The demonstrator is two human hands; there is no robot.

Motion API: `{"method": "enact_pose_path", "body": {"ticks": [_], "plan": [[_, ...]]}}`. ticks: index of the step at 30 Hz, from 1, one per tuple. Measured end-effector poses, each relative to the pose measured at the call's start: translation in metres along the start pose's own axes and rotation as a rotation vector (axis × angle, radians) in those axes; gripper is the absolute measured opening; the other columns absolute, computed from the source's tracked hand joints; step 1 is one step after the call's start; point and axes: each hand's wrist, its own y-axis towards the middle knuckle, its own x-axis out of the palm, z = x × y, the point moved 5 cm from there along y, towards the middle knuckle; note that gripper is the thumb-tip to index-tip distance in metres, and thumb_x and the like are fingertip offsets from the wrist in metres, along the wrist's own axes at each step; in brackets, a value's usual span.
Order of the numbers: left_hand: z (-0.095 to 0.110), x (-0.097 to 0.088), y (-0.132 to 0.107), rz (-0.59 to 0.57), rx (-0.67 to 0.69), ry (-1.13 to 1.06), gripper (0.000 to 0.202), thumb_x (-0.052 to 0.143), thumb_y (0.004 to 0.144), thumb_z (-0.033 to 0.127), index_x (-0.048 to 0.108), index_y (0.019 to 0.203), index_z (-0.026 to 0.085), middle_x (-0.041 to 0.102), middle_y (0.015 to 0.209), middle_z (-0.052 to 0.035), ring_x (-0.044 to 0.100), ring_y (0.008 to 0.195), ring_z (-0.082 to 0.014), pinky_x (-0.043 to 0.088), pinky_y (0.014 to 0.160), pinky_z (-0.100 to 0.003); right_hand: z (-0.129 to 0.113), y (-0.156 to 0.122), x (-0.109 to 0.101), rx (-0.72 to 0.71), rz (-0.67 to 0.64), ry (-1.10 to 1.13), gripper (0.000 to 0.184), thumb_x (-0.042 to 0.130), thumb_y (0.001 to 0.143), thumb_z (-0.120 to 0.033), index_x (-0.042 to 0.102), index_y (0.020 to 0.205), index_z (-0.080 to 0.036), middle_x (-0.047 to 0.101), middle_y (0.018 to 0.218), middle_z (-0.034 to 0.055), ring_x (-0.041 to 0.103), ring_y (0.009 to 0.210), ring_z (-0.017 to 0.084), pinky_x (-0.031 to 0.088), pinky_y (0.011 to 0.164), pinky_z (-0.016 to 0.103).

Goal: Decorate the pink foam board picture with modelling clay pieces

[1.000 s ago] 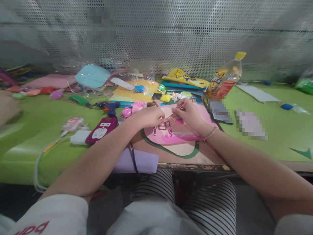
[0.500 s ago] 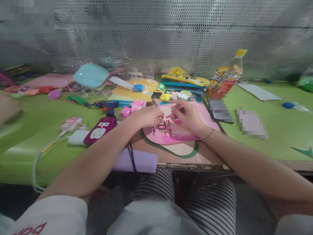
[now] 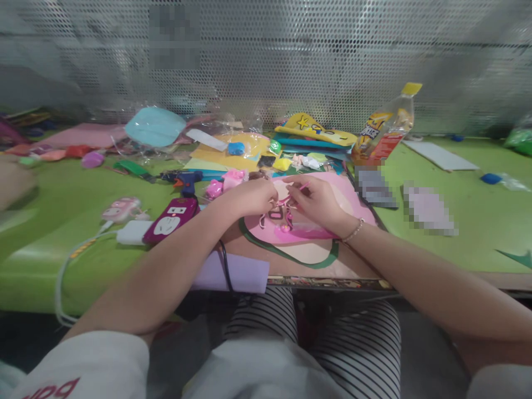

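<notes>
A pink craft sheet (image 3: 316,230) lies in front of me over a green-edged piece (image 3: 286,256). Brown outlines and small pink shapes (image 3: 285,228) decorate its lower middle. My right hand (image 3: 318,200) is closed in a pinch on a thin pink strip (image 3: 284,200), low over the sheet. Close to it, my left hand (image 3: 258,197) rests at the sheet's upper left, fingers curled at the strip's other end. What exactly the left fingertips grip is hidden. Pink lumps (image 3: 215,189) that look like modelling clay sit beyond the left wrist.
Left of my forearm are a magenta phone-like device (image 3: 172,220), a white plug (image 3: 132,233) and a cable. A glue gun (image 3: 189,182) lies behind. A bottle (image 3: 384,130) leans at the back right, near blurred flat items. A person's arm (image 3: 16,183) shows at far left.
My right hand has shifted slightly left, nearer my left hand, and the strip that rose above its fingers now lies lower. My left hand has barely moved.
</notes>
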Motion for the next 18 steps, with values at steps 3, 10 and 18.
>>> {"method": "enact_pose_path", "body": {"ticks": [3,10,18], "plan": [[0.001,0.0,0.0,-0.005,0.008,0.006,0.018,0.047,0.071,0.015,0.064,0.067,0.016,0.063,0.064,-0.0052,0.051,0.057,-0.0136,0.03,0.052,-0.026,-0.003,-0.002,0.001,-0.039,-0.018,-0.022,0.023,0.05,0.083,-0.021,0.066,0.1,-0.021,0.069,0.081,0.0033,0.063,0.064,0.013,0.051,0.058,0.027],[-0.003,0.001,0.0,-0.051,-0.054,-0.051,0.024,0.048,0.073,0.017,0.07,0.084,0.018,0.068,0.072,-0.0054,0.057,0.066,-0.0152,0.034,0.056,-0.025,-0.009,-0.006,0.003,-0.263,-0.056,-0.129,0.024,0.047,0.083,-0.017,0.067,0.097,-0.021,0.07,0.091,0.005,0.064,0.077,0.014,0.054,0.065,0.027],[0.001,-0.001,-0.003,-0.046,-0.036,0.007,0.021,0.047,0.074,0.016,0.068,0.074,0.015,0.065,0.068,-0.0058,0.056,0.063,-0.0148,0.034,0.055,-0.025,-0.013,-0.005,-0.007,-0.272,-0.003,-0.077,0.02,0.048,0.084,-0.016,0.063,0.096,-0.017,0.068,0.084,0.0058,0.064,0.071,0.014,0.053,0.061,0.026]]}}
